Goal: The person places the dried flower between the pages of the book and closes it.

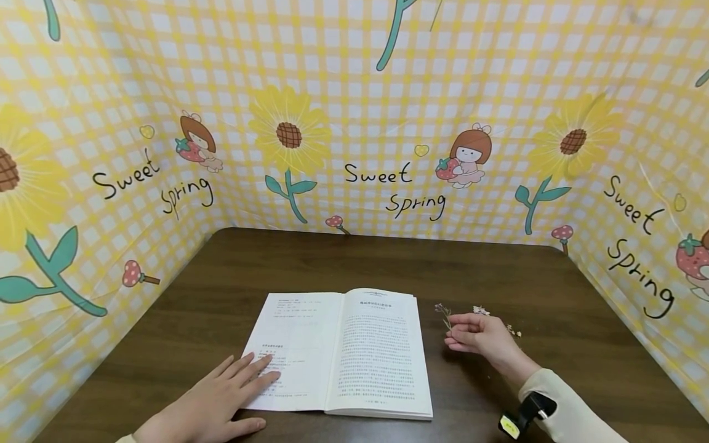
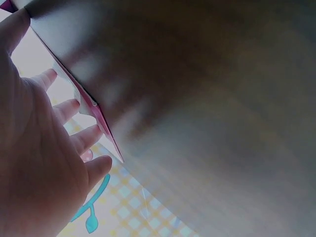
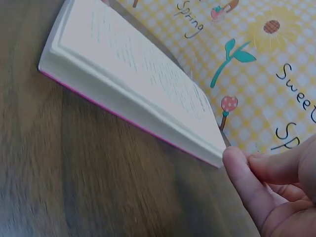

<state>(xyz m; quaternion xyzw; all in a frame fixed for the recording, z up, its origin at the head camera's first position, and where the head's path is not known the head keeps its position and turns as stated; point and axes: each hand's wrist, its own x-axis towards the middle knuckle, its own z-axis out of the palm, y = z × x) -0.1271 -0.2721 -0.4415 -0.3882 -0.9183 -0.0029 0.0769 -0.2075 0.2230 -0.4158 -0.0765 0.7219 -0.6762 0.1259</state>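
Note:
An open book [image 1: 376, 351] with printed pages lies on the dark wooden table, its pink cover edge [image 3: 123, 116] showing in the right wrist view. My left hand [image 1: 221, 394] rests with spread fingers on the lower left page; the left wrist view shows the same hand [image 2: 44, 133] along the book's edge. To the right of the book, my right hand [image 1: 482, 338] pinches a small dried flower sprig [image 1: 444, 312] between thumb and fingertips. In the right wrist view the pinching hand [image 3: 276, 182] appears near the book's corner, with the sprig hidden there.
More small dried flowers [image 1: 515, 331] lie on the table [image 1: 388, 252] behind the right hand, with pale blossoms [image 1: 480, 311] just beyond its fingers. A yellow checked cloth [image 1: 354, 111] with sunflowers and lettering rises around the table's back and sides.

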